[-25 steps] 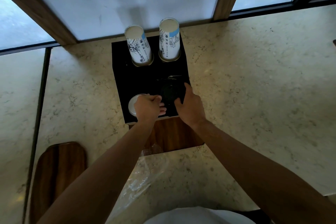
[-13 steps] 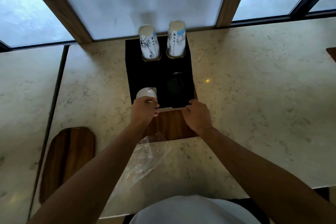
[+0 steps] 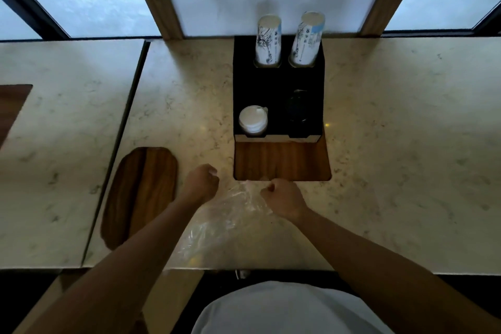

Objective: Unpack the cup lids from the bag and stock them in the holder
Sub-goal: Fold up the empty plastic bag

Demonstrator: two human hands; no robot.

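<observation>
The black holder [image 3: 279,84] stands on the counter against the window. A stack of white cup lids [image 3: 253,122] fills its front-left slot and dark lids [image 3: 296,112] sit in its front-right slot. Two stacks of printed paper cups [image 3: 268,40] rise from the rear slots. The clear plastic bag [image 3: 225,219] lies crumpled and flat on the counter in front of the holder. My left hand [image 3: 202,183] is a loose fist just left of the bag's top. My right hand [image 3: 284,198] has its fingers curled and rests on the bag's right edge; I cannot tell whether it grips the film.
A wooden inlay [image 3: 282,161] lies in the marble counter [image 3: 393,144] right in front of the holder. A second oval wooden inlay [image 3: 141,195] is to the left, beyond a seam in the counter. The counter's front edge is close to my body.
Both hands have drawn back from the holder's front slots to the plastic bag. The white lid stack now stands uncovered in its slot. The view has pulled back.
</observation>
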